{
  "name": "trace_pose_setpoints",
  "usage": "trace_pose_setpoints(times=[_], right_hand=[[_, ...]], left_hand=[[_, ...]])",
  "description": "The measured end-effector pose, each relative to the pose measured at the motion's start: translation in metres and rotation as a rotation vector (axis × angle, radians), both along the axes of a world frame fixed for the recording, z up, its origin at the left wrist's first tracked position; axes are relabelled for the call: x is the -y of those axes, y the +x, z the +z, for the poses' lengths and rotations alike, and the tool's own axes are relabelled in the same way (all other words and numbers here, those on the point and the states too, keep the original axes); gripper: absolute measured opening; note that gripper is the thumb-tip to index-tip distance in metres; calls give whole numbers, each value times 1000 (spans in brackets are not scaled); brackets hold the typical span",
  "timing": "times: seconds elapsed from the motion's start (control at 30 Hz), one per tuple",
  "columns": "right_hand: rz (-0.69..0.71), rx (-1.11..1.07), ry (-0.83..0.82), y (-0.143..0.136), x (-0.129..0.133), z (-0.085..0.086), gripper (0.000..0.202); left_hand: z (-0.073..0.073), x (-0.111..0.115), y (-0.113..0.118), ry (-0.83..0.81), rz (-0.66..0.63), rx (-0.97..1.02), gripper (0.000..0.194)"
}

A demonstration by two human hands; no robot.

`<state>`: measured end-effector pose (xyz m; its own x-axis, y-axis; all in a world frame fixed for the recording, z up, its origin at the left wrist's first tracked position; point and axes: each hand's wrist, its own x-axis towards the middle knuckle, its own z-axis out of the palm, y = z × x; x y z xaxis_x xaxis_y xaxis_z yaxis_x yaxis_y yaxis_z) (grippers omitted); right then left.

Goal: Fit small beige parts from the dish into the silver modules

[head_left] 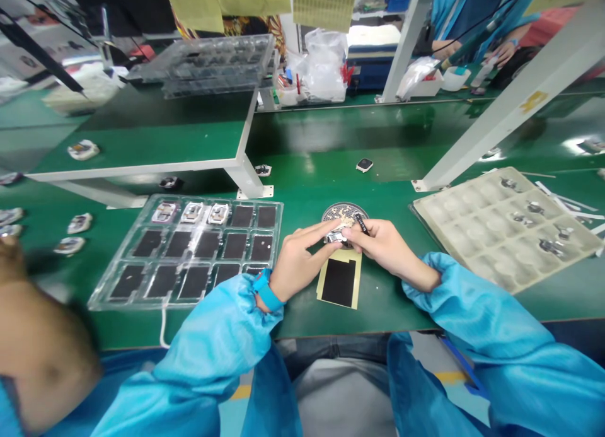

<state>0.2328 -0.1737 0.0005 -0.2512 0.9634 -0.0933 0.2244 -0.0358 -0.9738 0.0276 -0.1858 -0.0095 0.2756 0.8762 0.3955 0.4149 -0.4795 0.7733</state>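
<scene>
Pinching a small pale case (335, 236) at the centre of the frame, the left grip (301, 262) was closed on it between thumb and fingers; the right grip (386, 244) was closed around a black pen-like tool (362, 224), fingertips against the case. The case was probably light and stiff, perhaps a little slippery, with fragile innards, so its outer rim looked the safest hold. Just beyond sat one round dish (338, 209) of tiny pieces, partly hidden; just below lay one yellow sheet (354, 297) bearing one black rectangle (339, 282). At centre left, one clear tray (154, 235) held three pale cases (192, 212) in its far row. At centre right, one cream tray (477, 213) held about five metal parts (535, 207), too blurred for certainty. One watch-like piece (364, 165) lay above centre on the green surface (312, 186).
</scene>
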Motion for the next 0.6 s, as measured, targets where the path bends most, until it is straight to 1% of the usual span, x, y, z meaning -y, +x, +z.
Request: trace_pose_setpoints(times=[0.2,0.3,0.37,0.47,0.53,0.6], right_hand=[[-37,-3,15,-1,0,-1,47],[-31,-5,20,-1,-1,-2,47],[-33,0,43,-1,-1,-3,44],[-105,-23,102,-3,0,-7,35],[-130,-94,130,-6,1,-10,34],[-114,-171,138,-7,2,-11,37]], left_hand=[[1,1,1,-13,12,-8,37],[2,2,1,-32,27,22,36],[2,2,1,-95,46,61,37],[2,2,1,-256,74,148,40],[1,1,2,-371,65,228,44],[-1,0,2,-466,23,313,48]])
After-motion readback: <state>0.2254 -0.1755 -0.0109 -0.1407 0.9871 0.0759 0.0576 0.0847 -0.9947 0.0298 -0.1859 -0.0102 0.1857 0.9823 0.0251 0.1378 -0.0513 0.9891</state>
